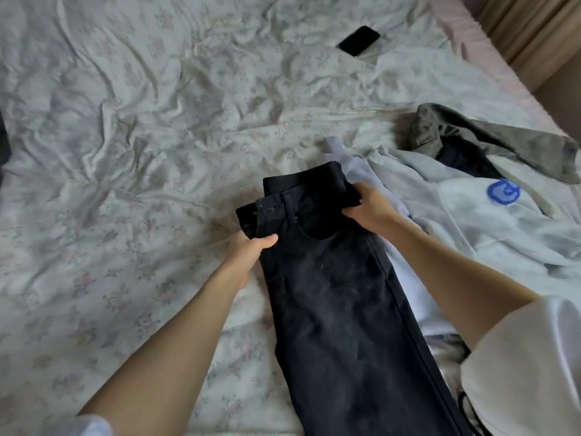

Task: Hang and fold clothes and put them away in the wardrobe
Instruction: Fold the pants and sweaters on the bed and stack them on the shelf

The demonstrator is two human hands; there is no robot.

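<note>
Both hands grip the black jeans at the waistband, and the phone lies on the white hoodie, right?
Not quite. In the head view both hands, left hand and right hand, grip the black jeans at the waistband, but the phone lies on the bedsheet, apart from the white hoodie.

matt black denim jeans, crumpled floral cotton sheet, glossy phone

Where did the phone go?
In the head view the black phone lies on the flowery bed sheet, far up on the right, well beyond the grey jacket and the clothes pile.
</note>
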